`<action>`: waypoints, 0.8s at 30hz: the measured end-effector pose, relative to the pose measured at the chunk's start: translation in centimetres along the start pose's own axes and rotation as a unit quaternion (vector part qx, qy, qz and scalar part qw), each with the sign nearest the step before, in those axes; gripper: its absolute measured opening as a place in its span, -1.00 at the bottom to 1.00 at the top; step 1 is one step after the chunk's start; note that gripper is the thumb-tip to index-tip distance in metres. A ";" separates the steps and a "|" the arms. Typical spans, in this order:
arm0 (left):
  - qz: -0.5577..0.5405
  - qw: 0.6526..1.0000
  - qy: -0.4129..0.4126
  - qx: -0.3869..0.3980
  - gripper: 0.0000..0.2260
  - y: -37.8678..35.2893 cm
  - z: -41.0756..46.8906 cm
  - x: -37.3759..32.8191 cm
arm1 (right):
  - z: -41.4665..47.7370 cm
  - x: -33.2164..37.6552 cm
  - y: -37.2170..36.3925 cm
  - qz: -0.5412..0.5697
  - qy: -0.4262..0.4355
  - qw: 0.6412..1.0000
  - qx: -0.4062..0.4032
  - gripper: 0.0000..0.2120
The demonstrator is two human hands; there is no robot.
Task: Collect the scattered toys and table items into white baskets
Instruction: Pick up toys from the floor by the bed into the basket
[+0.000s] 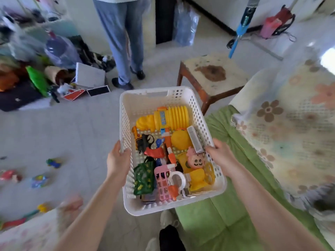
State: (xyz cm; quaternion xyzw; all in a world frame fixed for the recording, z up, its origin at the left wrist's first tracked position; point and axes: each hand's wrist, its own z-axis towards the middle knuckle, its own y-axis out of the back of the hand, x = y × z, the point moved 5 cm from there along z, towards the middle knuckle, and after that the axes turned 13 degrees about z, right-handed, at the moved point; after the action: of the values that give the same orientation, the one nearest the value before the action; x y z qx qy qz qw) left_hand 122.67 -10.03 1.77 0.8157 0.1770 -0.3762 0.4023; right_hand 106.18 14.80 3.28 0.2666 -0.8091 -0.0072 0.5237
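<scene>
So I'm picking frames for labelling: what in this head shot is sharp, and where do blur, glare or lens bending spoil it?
Head view, centre: the white basket, left hand and right hand gripping it are sharp; head view, left: the floor toys smear with blur; head view, right: the floral cover is soft, glare whitening its top; frame edges bow.

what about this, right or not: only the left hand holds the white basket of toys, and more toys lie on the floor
Wrong: the head view shows the left hand and the right hand both gripping the white basket. The rest stands.
</scene>
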 end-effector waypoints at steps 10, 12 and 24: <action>-0.056 0.987 0.075 -0.133 -0.66 9.0 3.8 -0.7 | 7.0 11.7 -11.5 -0.095 0.093 0.980 0.150 -0.72; -0.071 0.982 0.074 -0.156 -0.70 10.6 4.1 -0.8 | 7.6 13.7 -13.7 -0.102 0.112 0.973 0.175 -0.73; -0.151 0.929 0.116 -0.317 -0.63 23.2 7.5 3.2 | 7.7 23.4 -32.0 -0.185 0.201 0.911 0.310 -0.70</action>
State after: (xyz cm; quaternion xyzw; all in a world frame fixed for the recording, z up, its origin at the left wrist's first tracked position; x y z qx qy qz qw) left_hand 134.93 -30.27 8.56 0.6469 0.4538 -0.2597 0.5552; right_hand 105.97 -24.99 10.27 0.5562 -0.5843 0.2010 0.5557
